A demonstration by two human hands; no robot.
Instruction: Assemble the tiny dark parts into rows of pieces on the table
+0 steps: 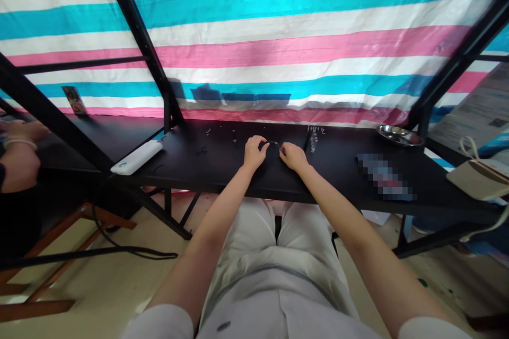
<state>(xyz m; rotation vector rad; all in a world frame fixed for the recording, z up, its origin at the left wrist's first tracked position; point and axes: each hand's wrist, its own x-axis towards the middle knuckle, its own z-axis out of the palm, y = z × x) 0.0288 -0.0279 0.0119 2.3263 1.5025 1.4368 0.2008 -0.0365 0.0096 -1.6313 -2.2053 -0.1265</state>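
Observation:
Both hands are over the black tabletop, near its front edge. My left hand (254, 152) pinches one end of a small, thin, shiny piece (273, 142), too small to name. On the other side, my right hand (293, 156) has its fingers closed at or close to the piece's right end; its fingertips are partly hidden. Just beyond my right hand lie a row of small clear pieces (314, 141), some small whitish pieces (317, 129) and a thin dark stick (307, 140). Left of my left hand are a few tiny pieces (234, 136) and dark bits (201, 150).
A white oblong device (137, 158) lies at the table's left end. A shiny metal dish (399, 136) sits at the back right, with a blurred-out flat item (385, 177) before it. A beige bag (480, 177) is far right. Another person's arm (19, 156) shows at left.

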